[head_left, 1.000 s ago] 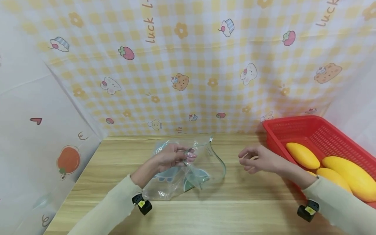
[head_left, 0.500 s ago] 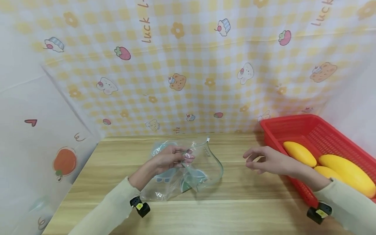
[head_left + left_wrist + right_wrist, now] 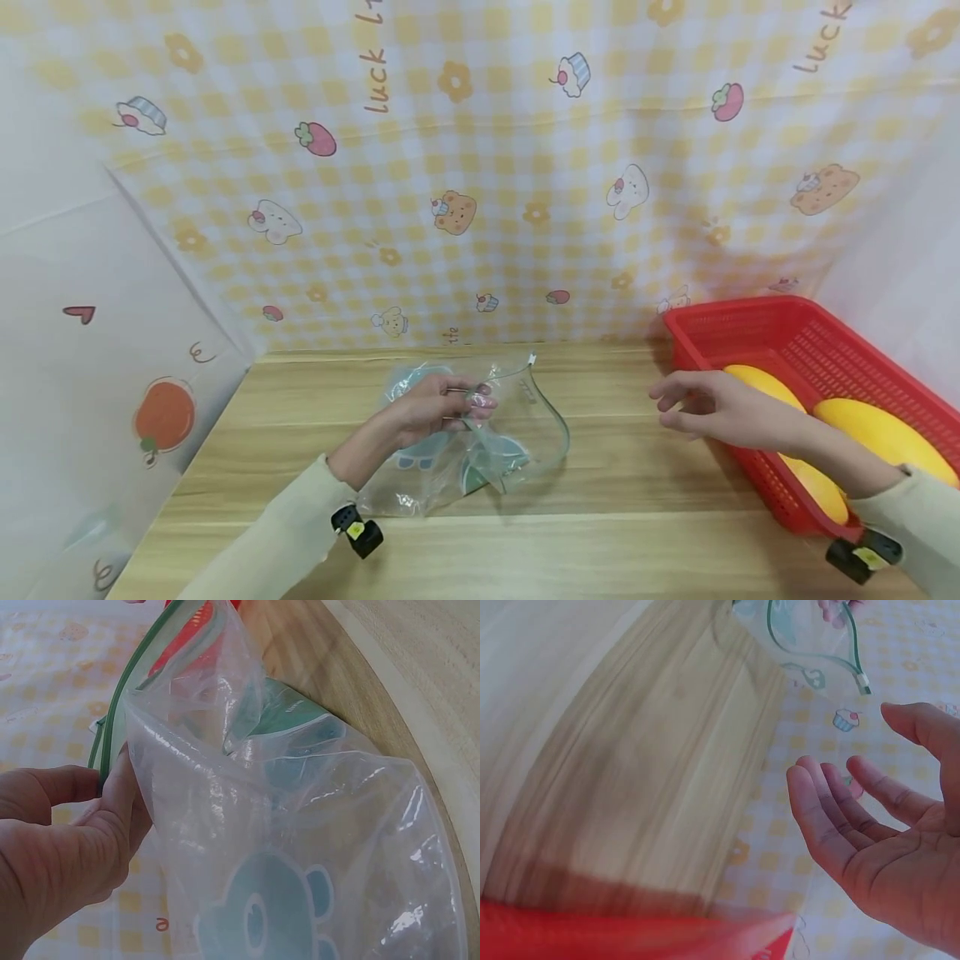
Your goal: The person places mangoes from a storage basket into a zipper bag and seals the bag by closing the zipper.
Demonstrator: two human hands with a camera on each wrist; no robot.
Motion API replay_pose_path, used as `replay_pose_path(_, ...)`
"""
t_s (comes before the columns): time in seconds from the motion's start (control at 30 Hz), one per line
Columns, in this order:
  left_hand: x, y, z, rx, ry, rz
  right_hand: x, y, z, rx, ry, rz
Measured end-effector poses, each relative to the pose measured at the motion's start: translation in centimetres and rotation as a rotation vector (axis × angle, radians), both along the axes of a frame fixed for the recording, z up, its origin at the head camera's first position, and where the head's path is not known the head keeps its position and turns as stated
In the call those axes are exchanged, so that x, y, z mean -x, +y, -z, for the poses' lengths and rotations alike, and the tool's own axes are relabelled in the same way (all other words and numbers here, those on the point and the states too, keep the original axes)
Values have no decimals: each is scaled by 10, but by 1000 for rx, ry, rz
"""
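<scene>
A clear zip bag (image 3: 420, 492) with a blue and green print lies on the wooden table, its mouth spread toward the right. My left hand (image 3: 431, 408) pinches the bag's green-edged rim between thumb and fingers, as the left wrist view also shows at the zip strip (image 3: 112, 720). Over the near left edge of the red basket (image 3: 787, 312) hovers my right hand (image 3: 720, 408), fingers loosely bent and holding nothing. Yellow mangoes (image 3: 885, 429) lie in that basket, partly hidden by my right forearm. In the right wrist view the right hand (image 3: 892, 832) has its palm and fingers spread.
The basket stands at the right side of the wooden table (image 3: 600, 542). Behind the table hangs a yellow checked cloth (image 3: 510, 167). A white printed sheet (image 3: 75, 400) closes off the left side.
My right hand has moved right, from beside the bag to the basket's edge, with its fingers loose throughout. The left hand keeps its pinch on the bag and stays nearly still.
</scene>
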State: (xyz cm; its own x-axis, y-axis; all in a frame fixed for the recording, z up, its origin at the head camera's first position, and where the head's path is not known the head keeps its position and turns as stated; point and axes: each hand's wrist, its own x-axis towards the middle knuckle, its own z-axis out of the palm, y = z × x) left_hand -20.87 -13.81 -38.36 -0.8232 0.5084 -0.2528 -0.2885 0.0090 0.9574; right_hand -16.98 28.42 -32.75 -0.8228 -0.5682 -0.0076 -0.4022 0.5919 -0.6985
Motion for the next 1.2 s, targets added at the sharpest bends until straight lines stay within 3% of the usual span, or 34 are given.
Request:
replay_pose_path(0.17, 0, 0, 0, -4, -5, 6, 0, 11, -3, -76, 152, 20)
replay_pose_path(0.27, 0, 0, 0, -4, 2, 14, 1, 18, -3, -55, 176, 7)
replay_pose_path(0.43, 1, 0, -2, -6, 12, 27, 3, 27, -7, -28, 203, -27)
replay_pose_path(0.67, 1, 1, -3, -7, 9, 23, 5, 39, -13, -72, 190, 39)
replay_pose_path(1.2, 0, -3, 0, -9, 2, 38, 11, 60, -16, -91, 199, 55)
